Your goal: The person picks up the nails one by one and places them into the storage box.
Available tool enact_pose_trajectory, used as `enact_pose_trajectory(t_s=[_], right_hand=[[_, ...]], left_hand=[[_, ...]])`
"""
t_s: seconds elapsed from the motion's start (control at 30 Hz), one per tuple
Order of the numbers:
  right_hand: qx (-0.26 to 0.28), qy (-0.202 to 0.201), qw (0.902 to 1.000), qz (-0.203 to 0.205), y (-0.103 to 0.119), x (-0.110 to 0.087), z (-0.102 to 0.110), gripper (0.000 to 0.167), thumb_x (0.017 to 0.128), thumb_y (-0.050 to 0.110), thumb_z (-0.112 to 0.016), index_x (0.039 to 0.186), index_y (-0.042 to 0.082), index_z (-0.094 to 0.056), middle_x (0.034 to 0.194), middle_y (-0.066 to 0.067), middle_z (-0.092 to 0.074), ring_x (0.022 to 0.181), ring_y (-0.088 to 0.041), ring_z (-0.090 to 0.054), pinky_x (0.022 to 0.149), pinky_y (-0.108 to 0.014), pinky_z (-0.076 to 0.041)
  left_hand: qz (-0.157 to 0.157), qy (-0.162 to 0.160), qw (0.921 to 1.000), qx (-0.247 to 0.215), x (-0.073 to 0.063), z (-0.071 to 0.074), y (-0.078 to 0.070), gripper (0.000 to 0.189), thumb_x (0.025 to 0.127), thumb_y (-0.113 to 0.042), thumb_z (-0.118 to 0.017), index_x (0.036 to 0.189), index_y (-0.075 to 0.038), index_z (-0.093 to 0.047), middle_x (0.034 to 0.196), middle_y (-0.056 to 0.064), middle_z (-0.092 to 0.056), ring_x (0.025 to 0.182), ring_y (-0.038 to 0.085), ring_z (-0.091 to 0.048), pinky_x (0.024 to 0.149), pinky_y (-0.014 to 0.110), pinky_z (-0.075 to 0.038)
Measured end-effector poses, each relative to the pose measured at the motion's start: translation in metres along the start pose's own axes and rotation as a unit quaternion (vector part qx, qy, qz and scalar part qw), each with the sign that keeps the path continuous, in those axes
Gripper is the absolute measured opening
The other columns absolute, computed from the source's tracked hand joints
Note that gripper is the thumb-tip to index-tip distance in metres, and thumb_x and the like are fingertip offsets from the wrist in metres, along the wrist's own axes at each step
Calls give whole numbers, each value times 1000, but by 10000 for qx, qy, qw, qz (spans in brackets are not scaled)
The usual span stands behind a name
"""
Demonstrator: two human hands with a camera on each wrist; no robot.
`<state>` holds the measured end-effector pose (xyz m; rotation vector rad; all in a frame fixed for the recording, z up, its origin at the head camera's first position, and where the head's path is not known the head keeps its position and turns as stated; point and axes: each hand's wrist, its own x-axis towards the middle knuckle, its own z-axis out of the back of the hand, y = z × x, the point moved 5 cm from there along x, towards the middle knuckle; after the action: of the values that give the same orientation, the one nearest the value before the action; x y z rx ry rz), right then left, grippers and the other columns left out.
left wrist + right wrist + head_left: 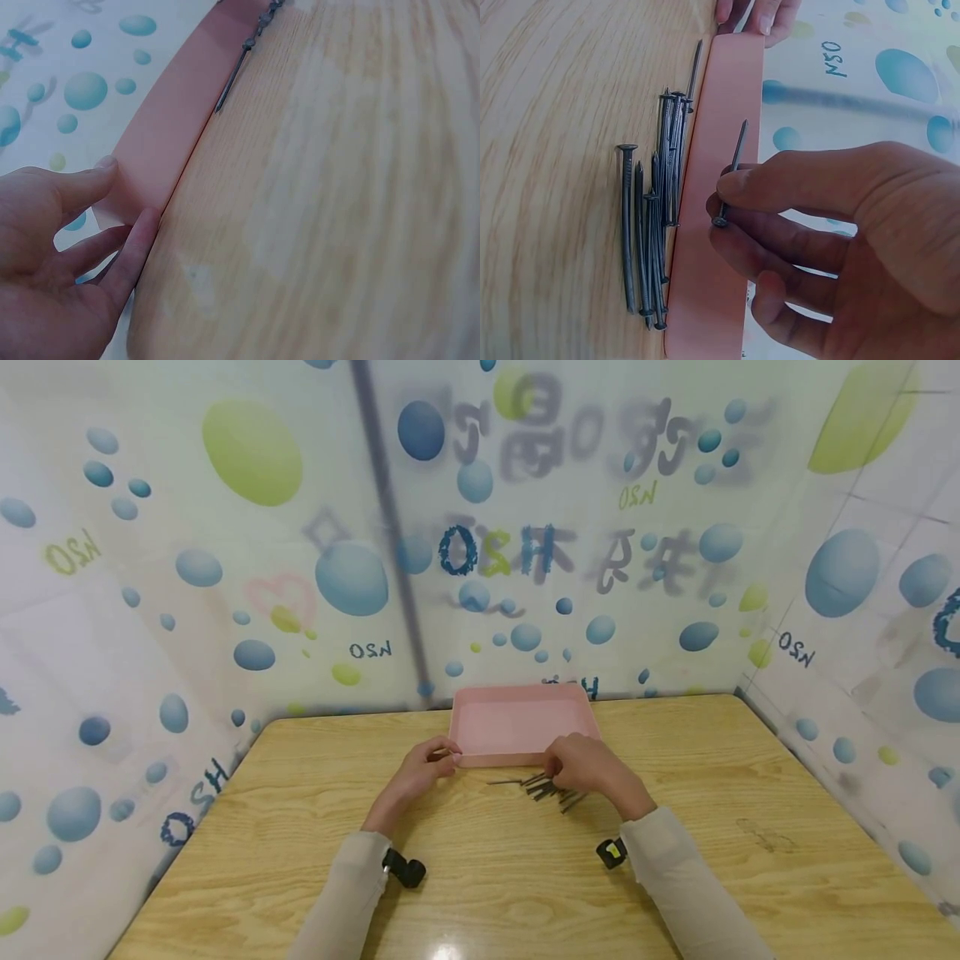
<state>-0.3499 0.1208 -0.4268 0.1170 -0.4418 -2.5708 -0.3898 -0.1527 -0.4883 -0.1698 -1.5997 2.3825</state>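
Note:
A shallow pink tray (pixel 495 761) sits at the far side of the table, before the patterned curtain. With its thumb on the rim and fingers against the side, my left hand (pixel 418 771) holds the tray's near left corner. My right hand (pixel 588 762) is at the tray's near wall, toward its right end. Between thumb and fingertips it pinches one dark nail (pixel 739 150), point away from the palm and head low. Several loose nails (pixel 664 217) lie in a pile on the table along the tray's wall, below the right hand.
The wood-grain table (pixel 495 885) reaches toward me and out to both sides. A curtain (pixel 525 635) with blue and green dots stands behind the tray and along the sides. A camera (pixel 405 868) is strapped to the left wrist, another camera (pixel 612 852) to the right.

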Motion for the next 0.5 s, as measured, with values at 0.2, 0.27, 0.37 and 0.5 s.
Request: enact_pose_trajectory(t_s=[0.2, 0.27, 0.37, 0.5], right_hand=[[-34, -83, 10000, -41, -1, -1, 3, 14, 87, 1, -72, 92, 10, -80, 89, 0, -75, 80, -13, -65, 74, -37, -59], [-28, -119, 9999, -50, -1, -1, 4, 14, 86, 1, -72, 92, 10, -80, 89, 0, -75, 79, -13, -65, 73, -36, -59], [-40, -187, 9998, -62, -1, -1, 5, 14, 86, 1, -72, 92, 10, -80, 88, 0, -75, 77, -12, -64, 72, -35, -59], [-117, -259, 9995, -140, -2, -1, 6, 13, 87, 2, -71, 91, 11, -81, 87, 1, -75, 76, -12, -63, 71, -35, -59]], left_hand=[[-33, 6, 10000, 33, -1, 0, 0, 17, 104, -16, -63, 115, -3, -65, 115, 17, -66, 107, 29, -70, 95, 40, -58], [-22, 4, 10000, 28, -1, 0, -1, 17, 104, -16, -63, 115, -3, -65, 115, 18, -66, 108, 29, -69, 95, 40, -58], [-5, 1, 10000, -7, -1, 0, -1, 18, 104, -16, -62, 116, -2, -65, 115, 18, -66, 108, 29, -69, 96, 40, -58], [17, -4, 10000, -16, -1, 0, -1, 18, 104, -15, -62, 116, -2, -65, 115, 18, -66, 109, 29, -69, 97, 41, -58]])
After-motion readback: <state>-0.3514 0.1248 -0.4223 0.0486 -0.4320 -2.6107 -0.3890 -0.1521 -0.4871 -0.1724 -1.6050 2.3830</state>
